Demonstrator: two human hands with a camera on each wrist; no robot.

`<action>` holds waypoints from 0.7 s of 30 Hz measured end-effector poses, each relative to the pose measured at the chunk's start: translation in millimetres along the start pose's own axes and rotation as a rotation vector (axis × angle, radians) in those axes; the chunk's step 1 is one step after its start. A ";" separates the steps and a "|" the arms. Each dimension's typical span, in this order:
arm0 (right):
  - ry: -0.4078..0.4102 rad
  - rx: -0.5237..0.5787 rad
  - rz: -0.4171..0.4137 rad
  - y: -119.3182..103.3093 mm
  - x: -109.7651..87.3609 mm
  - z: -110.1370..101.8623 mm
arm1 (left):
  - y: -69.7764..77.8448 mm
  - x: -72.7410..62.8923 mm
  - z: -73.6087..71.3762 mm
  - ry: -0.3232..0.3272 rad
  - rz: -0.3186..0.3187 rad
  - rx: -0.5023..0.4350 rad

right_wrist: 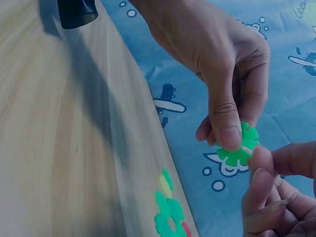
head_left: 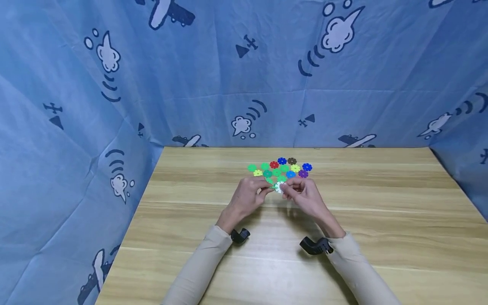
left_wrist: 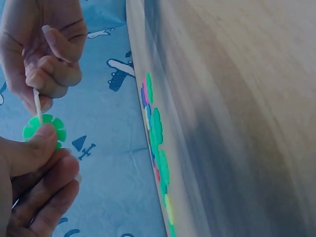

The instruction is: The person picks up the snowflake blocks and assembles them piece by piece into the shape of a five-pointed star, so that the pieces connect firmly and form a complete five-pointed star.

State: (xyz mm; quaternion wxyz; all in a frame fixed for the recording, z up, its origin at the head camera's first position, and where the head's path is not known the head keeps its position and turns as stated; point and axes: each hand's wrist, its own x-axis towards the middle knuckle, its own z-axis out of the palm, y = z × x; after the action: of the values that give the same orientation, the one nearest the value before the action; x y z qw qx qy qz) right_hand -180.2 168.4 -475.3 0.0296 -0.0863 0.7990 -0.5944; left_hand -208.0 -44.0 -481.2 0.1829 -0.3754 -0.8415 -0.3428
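My left hand (head_left: pixel 248 195) pinches a green snowflake disc (left_wrist: pixel 58 129) with slots around its rim, between thumb and fingers. A white snowflake disc (head_left: pixel 278 187) is pinched between the thumb and fingers of my right hand (head_left: pixel 308 198). Raised above the table, the two discs meet at their edges, crosswise to each other. The left wrist view shows the white one edge-on against the green one's rim. Fingertips of both hands cover part of the discs.
Just beyond the hands, several flat snowflake discs lie on the wooden table (head_left: pixel 381 203), among them a red disc (head_left: pixel 274 164), a brown disc (head_left: pixel 292 161) and a purple disc (head_left: pixel 303 174). A blue patterned curtain (head_left: pixel 267 76) hangs behind the table and at its sides.
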 end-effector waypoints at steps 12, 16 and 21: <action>-0.028 0.024 0.006 2.0 -0.8 -2.6 | 1.9 -3.1 4.2 0.004 0.012 -0.022; -0.019 0.056 -0.003 3.1 -0.4 -1.2 | 2.0 -3.0 4.6 0.019 0.010 -0.013; -0.040 0.077 0.007 3.4 -0.9 -4.9 | 3.6 -1.6 5.3 0.023 0.013 -0.007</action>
State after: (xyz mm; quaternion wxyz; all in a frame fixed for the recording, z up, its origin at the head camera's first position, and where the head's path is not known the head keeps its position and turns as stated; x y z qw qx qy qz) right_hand -180.4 174.2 -477.2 0.0507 -0.0943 0.7751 -0.6227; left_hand -204.5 -39.3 -484.3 0.1938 -0.3775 -0.8357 -0.3487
